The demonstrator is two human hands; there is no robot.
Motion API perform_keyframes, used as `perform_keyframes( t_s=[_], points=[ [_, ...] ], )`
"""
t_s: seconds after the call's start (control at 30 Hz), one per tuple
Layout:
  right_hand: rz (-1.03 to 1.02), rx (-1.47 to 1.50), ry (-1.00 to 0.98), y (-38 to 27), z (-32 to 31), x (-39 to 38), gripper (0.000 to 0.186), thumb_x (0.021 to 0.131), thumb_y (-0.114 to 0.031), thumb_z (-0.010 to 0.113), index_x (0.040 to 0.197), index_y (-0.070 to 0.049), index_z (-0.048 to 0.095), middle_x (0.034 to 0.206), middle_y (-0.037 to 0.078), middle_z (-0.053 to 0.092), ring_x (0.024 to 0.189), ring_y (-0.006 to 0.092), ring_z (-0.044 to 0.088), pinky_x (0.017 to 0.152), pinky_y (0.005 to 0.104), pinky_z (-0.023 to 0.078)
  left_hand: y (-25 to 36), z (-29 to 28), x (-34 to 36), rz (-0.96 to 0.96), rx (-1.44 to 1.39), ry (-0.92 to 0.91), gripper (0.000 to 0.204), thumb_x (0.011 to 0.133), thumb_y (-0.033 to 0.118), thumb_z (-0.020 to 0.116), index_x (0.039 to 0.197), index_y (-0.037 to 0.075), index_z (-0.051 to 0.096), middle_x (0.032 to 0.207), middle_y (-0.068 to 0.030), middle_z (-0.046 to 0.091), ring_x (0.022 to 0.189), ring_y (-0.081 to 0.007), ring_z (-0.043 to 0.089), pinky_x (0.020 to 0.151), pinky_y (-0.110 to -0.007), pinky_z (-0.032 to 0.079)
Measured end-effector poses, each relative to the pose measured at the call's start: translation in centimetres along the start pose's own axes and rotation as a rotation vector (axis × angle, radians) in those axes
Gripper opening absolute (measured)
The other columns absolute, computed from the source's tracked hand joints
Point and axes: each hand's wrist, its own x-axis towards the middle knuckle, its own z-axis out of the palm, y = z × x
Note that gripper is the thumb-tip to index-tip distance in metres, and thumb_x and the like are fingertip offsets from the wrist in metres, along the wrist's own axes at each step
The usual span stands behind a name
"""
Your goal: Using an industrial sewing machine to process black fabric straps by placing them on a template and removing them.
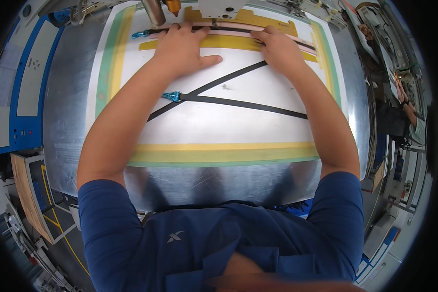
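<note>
A long black strap (233, 31) lies between pale pink strips on a yellow template plate (228, 43) at the far side of the white work sheet (219, 129). A shiny blue clip (141, 34) sits at its left end. My left hand (182, 48) rests over the strap's left part, its fingers spread and thumb out on the sheet. My right hand (280, 48) is at the strap's right part, fingers bent and close together around its edge; the fingertips are partly hidden. Nearer me, another black strap (243, 102) with a blue clip (173, 96) lies across itself.
Just beyond my hands stands a machine head (221, 9) with a metal tube (153, 12) and an orange nozzle (173, 6). Yellow and green tape (224, 153) borders the sheet on the metal table (68, 107). A blue cabinet (27, 121) is on the left. Another person's arm (409, 109) shows at right.
</note>
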Motion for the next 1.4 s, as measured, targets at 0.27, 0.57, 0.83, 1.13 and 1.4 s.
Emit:
perform_keyframes(
  t_s=[0.27, 0.57, 0.83, 1.13, 1.4],
  points=[
    [-0.006, 0.021, -0.027, 0.2, 0.0, 0.2, 0.044, 0.097, -0.005, 0.054, 0.135, -0.02, 0.07, 0.125, 0.007, 0.066, 0.114, 0.0286, 0.069, 0.096, 0.0424, 0.057, 2.8, 0.0, 1.6, 0.032, -0.086, -0.078, 0.086, 0.084, 0.069, 0.073, 0.146, 0.01, 0.062, 0.141, -0.018, 0.059, 0.134, -0.0372, 0.053, 0.113, -0.049, 0.046],
    [-0.078, 0.067, 0.002, 1.0, -0.3, -0.1, 0.047, 0.095, -0.003, 0.052, 0.136, -0.019, 0.069, 0.123, 0.008, 0.065, 0.111, 0.029, 0.07, 0.092, 0.0429, 0.058, 5.3, -0.4, 2.2, 0.058, -0.078, -0.042, 0.086, 0.085, 0.066, 0.073, 0.143, 0.004, 0.063, 0.141, -0.0189, 0.059, 0.135, -0.0364, 0.053, 0.114, -0.046, 0.046],
    [-0.016, 0.038, -0.014, 5.0, -1.3, -1.8, 0.046, 0.096, -0.005, 0.053, 0.135, -0.021, 0.07, 0.122, 0.005, 0.066, 0.11, 0.0277, 0.069, 0.092, 0.0432, 0.057, 6.7, -0.1, 2.8, 0.045, -0.095, -0.034, 0.081, 0.088, 0.064, 0.072, 0.146, 0.008, 0.061, 0.14, -0.0203, 0.058, 0.134, -0.0376, 0.054, 0.114, -0.047, 0.046],
    [0.048, -0.006, -0.046, 11.3, -2.4, -4.1, 0.042, 0.099, -0.009, 0.055, 0.137, -0.021, 0.069, 0.122, 0.004, 0.067, 0.109, 0.0289, 0.069, 0.093, 0.0412, 0.057, 9.1, -0.1, 3.7, 0.015, -0.071, -0.089, 0.071, 0.092, 0.06, 0.069, 0.146, 0.015, 0.062, 0.141, -0.0172, 0.057, 0.133, -0.0379, 0.055, 0.113, -0.05, 0.047],
    [0.094, 0.007, -0.071, 14.5, -3.0, -5.3, 0.045, 0.098, -0.008, 0.054, 0.139, -0.02, 0.068, 0.126, 0.006, 0.066, 0.113, 0.0294, 0.068, 0.096, 0.0423, 0.057, 11.6, 1.2, 4.1, 0.026, -0.018, 0.054, 0.069, 0.093, 0.058, 0.068, 0.145, 0.014, 0.062, 0.141, -0.0149, 0.058, 0.134, -0.0349, 0.056, 0.12, -0.05, 0.039]
  ],
)
